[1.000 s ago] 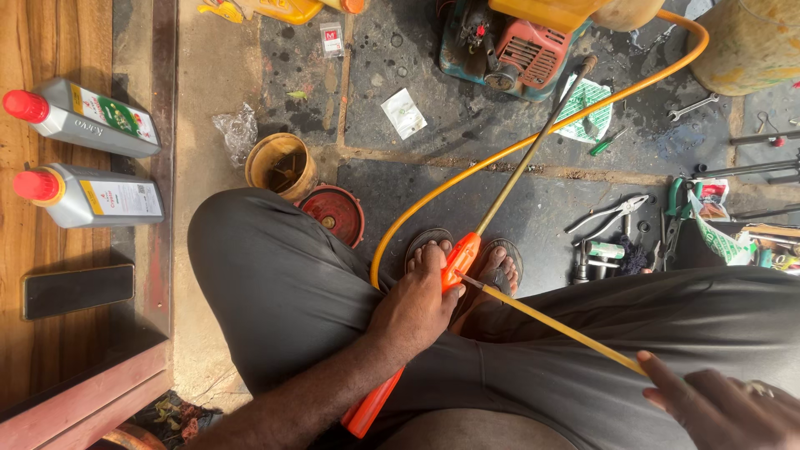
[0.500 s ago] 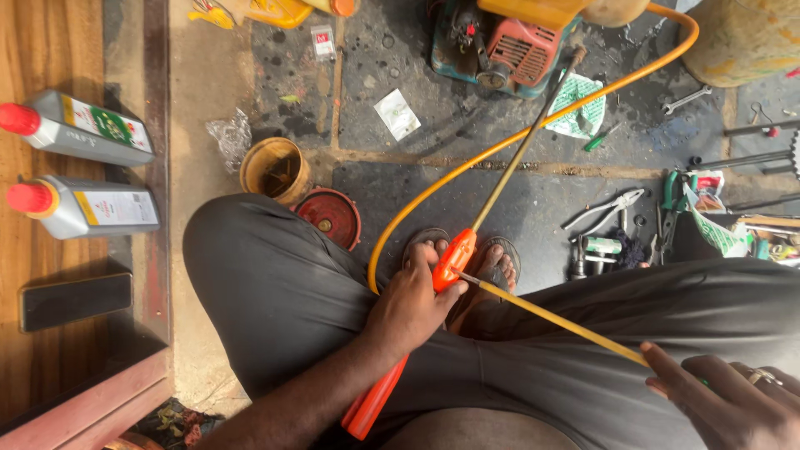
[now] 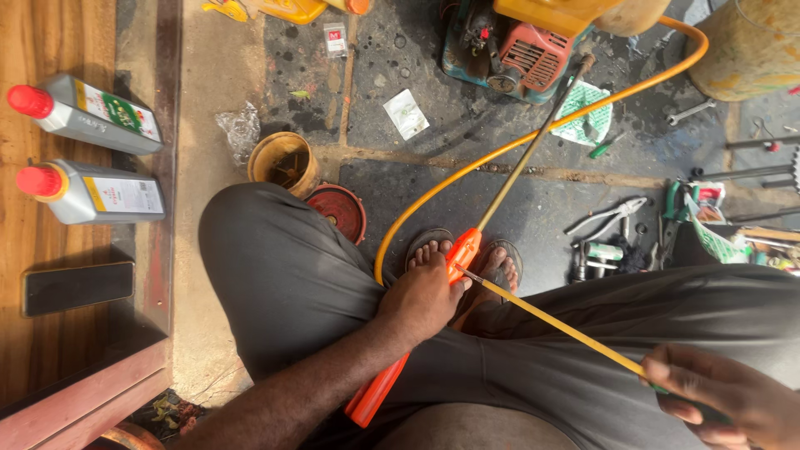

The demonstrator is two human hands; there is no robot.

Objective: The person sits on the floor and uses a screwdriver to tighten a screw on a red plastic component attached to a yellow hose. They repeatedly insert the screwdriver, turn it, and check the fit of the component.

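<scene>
- My left hand (image 3: 425, 302) is wrapped around the orange handle (image 3: 417, 342) of a sprayer wand. The fingers are closed tight on its upper part, just below the tip.
- The handle lies slanted across my lap, between my knees and above my feet in sandals.
- My right hand (image 3: 733, 400) pinches a thin yellow stick (image 3: 550, 321). Its far end touches the top of the handle.
- The handle looks like hard plastic. I think it is light and stiff, maybe a bit slippery. The thick middle part seems the best place to hold it.
- The stick looks thin and may bend or snap, so I would hold it gently, close to the working end.
- A yellow hose (image 3: 517, 146) curves from the handle over the floor to the red engine (image 3: 533, 54). It looks soft and may tug.
</scene>
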